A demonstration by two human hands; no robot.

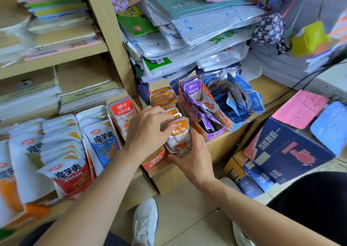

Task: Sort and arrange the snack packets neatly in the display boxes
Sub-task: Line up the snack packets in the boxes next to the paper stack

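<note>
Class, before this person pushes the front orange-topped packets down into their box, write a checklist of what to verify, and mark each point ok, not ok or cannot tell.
1. Left hand on the tops of the front orange-topped snack packets: ok.
2. Right hand steadies the front of the narrow cardboard display box: ok.
3. Orange packets behind stand in an even row: ok.
4. Only orange packets in this box: ok as far as visible; the bottom is hidden.
5. Neighbouring purple-topped packets tidy: not ok, several lean and slump.
6. Blue-topped packets tidy: not ok, jumbled.
</note>
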